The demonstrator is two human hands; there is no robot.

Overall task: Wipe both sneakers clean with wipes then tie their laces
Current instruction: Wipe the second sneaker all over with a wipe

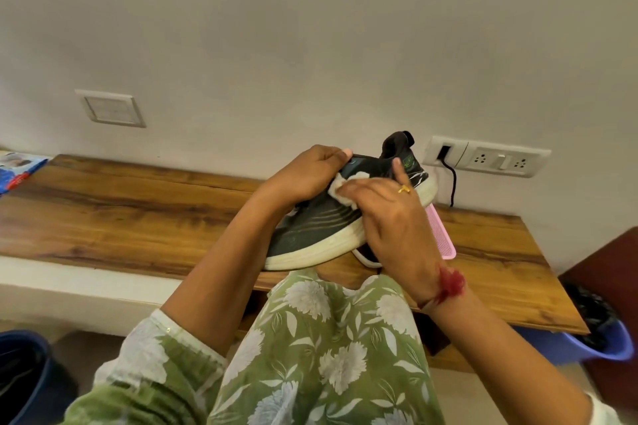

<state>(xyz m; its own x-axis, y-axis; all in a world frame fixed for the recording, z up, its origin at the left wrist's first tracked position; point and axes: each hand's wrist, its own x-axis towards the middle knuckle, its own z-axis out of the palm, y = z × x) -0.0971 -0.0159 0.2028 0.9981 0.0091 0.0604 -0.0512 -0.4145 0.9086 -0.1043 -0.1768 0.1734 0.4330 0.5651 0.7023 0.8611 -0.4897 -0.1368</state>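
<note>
The sneaker point(310, 228), dark with a thick white sole, is held up in the air just above the wooden desk point(138, 210), in front of the person's body. Its long axis runs on a slant, toe low and to the left, heel high and to the right by the wall, and the outer side with its sole edge faces the camera.

The left hand point(307, 172) comes in from the left and grips the top of the shoe around the opening, fingers curled over the far edge, so it carries the weight. The right hand point(393, 217) lies across the near side towards the heel. It holds a bunched white wipe point(340, 188) against the upper, with one finger stretched out along the heel part.

The wipe sits between the two hands, touching the dark fabric just below the left hand's knuckles. The right hand is the one placed to work. I judge that any further stroke has to follow the shoe's slant, down towards the toe or down onto the sole rim, while the left hand keeps the shoe steady.

Under the raised shoe, a white curved edge shows on the desk. It may be the second sneaker, but too little is visible to say. A pink mesh piece point(443, 235) lies just beside it, and a blue packet point(17, 171) lies well apart at the far left end.
</note>
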